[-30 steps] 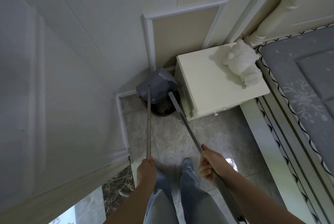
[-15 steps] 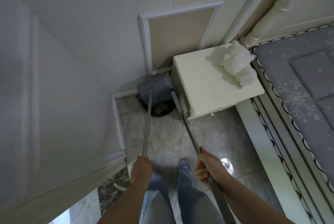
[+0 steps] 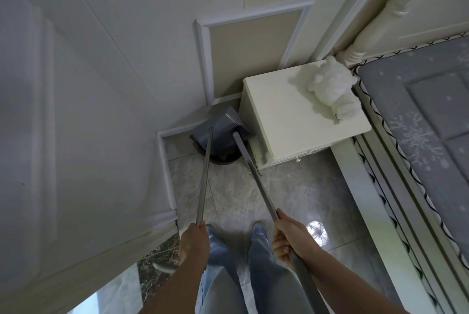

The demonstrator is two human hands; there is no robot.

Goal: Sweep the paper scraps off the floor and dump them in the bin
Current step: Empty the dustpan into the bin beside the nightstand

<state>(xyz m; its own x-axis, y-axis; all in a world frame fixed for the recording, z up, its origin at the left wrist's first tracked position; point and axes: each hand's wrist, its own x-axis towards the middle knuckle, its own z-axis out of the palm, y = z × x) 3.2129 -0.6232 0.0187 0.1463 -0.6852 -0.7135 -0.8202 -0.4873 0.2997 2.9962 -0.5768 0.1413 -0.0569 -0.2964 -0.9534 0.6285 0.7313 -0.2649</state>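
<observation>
My left hand grips the thin metal handle of a grey dustpan, which is tipped over a dark round bin in the corner between the wall and the nightstand. My right hand grips the thicker grey broom handle; the broom head rests against the dustpan above the bin. The dustpan hides most of the bin, so only its near rim shows. No paper scraps are visible on the floor.
A cream nightstand with a white plush toy stands right of the bin. A bed fills the right side. A white door is on the left. My feet stand on the marble tile floor.
The dustpan has tipped further over the bin and sits lower, with the broom head now pressed against it. Both hands keep their grips on the handles.
</observation>
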